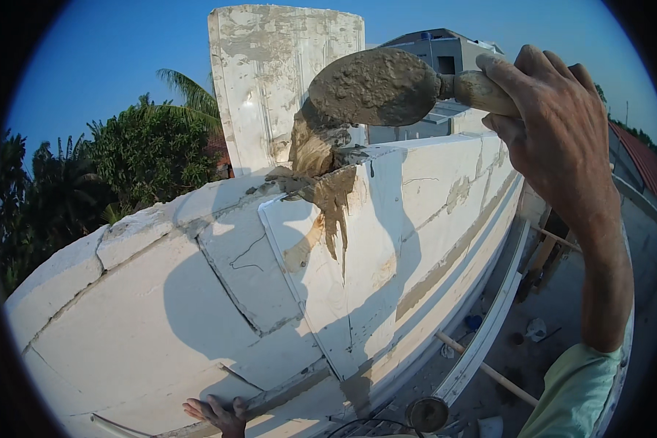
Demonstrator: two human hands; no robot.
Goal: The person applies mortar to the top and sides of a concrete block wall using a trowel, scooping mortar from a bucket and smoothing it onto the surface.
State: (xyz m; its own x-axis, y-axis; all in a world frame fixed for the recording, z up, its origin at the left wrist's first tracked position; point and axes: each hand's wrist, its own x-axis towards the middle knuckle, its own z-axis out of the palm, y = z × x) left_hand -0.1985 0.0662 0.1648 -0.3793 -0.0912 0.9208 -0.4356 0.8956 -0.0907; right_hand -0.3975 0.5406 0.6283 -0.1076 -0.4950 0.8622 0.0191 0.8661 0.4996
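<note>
My right hand (551,109) is closed round the wooden handle of a trowel (376,86), raised at the upper right. Wet grey mortar coats the visible face of its rounded blade. Behind the blade, an upright white block (259,95) stands on top of a white block wall (387,197). Wet mortar (321,186) lies at the block's foot and runs down the wall face in drips. At the lower left my left hand (217,415) rests against the wall with its fingers spread, holding nothing.
A curved pale rail (485,343) runs along the wall's right side. Wooden poles (489,372), a round dark container (427,414) and a white bucket (490,426) are below. Trees (150,157) rise beyond the wall at left; a grey building (445,55) stands behind.
</note>
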